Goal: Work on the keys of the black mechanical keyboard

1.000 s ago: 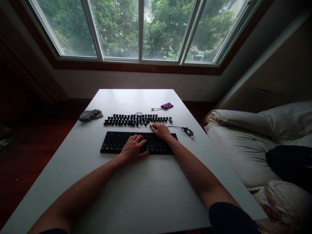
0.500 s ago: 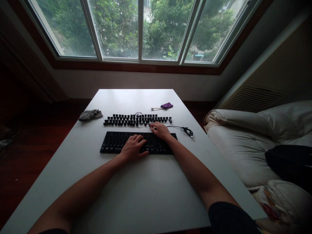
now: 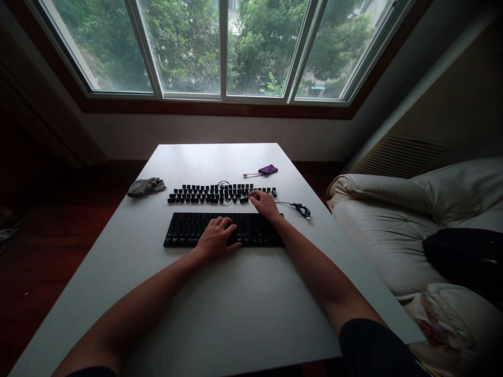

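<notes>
White table (image 3: 220, 314) — right hand (image 3: 264, 203) has shifted rightward, beside a keycap (image 3: 244, 199).

the white table (image 3: 220, 309) bears keyboard (image 3: 186, 229), keycaps (image 3: 202, 199), cable (image 3: 302, 210).

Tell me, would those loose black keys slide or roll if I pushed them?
The loose black keys would probably slide, because the table looks smooth and shiny. They're likely light, being so small. Their blocky shapes suggest they might tip rather than roll.
</notes>
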`<control>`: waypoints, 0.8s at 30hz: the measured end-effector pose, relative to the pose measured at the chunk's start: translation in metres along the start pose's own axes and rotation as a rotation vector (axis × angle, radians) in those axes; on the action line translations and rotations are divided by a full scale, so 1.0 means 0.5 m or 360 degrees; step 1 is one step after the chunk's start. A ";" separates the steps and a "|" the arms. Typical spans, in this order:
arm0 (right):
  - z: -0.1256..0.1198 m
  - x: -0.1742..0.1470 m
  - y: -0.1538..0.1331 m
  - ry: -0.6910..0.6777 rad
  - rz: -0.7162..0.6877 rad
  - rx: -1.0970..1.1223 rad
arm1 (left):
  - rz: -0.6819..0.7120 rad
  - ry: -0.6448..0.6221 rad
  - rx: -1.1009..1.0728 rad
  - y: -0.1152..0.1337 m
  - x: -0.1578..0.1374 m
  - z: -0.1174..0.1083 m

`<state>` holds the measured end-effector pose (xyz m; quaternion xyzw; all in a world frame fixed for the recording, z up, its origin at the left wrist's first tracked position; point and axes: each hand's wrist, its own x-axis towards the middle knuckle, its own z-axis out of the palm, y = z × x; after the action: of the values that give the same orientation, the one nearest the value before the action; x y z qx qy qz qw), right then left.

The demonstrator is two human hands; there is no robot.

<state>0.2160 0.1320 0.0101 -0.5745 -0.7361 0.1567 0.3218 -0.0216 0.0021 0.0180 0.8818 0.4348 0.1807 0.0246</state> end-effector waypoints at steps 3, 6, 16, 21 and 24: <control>0.001 0.029 0.001 -0.0067 0.0060 -0.0073 | 0.0006 -0.0007 0.0002 -0.001 -0.001 -0.001; 0.006 0.063 0.000 -0.0107 0.0074 -0.0062 | 0.0001 -0.0011 -0.0006 -0.003 -0.003 -0.003; 0.054 0.112 0.011 -0.0157 0.0188 -0.0413 | 0.0022 -0.0020 -0.0018 -0.013 -0.006 -0.003; 0.054 0.106 0.008 -0.0172 0.0198 -0.0441 | 0.0018 -0.0023 -0.0026 -0.012 -0.005 -0.005; 0.053 0.102 0.004 -0.0186 0.0202 -0.0418 | 0.0014 -0.0026 -0.0031 -0.011 -0.004 -0.006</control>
<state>0.1933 0.1848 0.0041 -0.6469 -0.7299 0.1124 0.1900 -0.0279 0.0035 0.0194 0.8850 0.4288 0.1778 0.0360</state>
